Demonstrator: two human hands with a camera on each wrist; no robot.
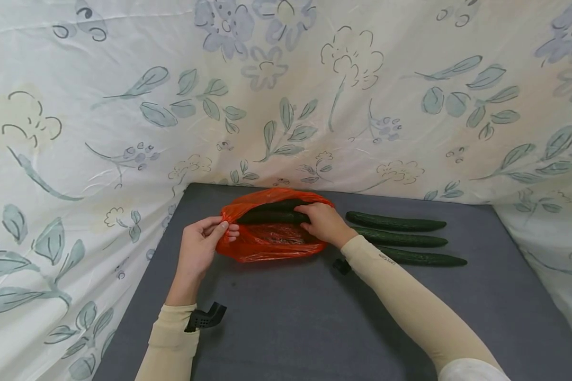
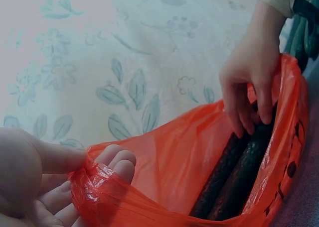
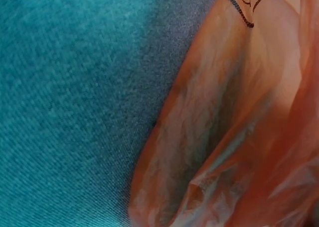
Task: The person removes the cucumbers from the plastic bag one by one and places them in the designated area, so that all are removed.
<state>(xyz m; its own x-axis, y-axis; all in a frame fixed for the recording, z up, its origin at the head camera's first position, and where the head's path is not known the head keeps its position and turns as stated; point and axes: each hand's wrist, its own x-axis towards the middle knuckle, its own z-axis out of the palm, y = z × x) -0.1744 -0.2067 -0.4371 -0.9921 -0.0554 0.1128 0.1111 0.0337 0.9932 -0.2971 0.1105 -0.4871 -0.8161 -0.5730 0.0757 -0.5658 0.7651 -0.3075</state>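
Note:
A red plastic bag (image 1: 267, 255) lies on its side with its mouth spread wide. Two dark green cucumbers are inside it, a front cucumber (image 1: 271, 217) and a rear cucumber (image 1: 282, 205) side by side. My left hand (image 1: 202, 244) pinches the left edge of the bag's mouth between thumb and fingers. Reaching in at the right end, my right hand (image 1: 326, 224) grips the front cucumber from above, as the left wrist view also shows. The bag's film (image 3: 239, 152) fills the right of the right wrist view, where the right hand itself is hidden.
To the right of the bag, three more cucumbers lie roughly parallel on the dark grey table (image 1: 286, 317): a rear one (image 1: 395, 221), a middle one (image 1: 405, 238) and a front one (image 1: 424, 258). Floral cloth (image 1: 286, 143) hangs behind the table and along its sides.

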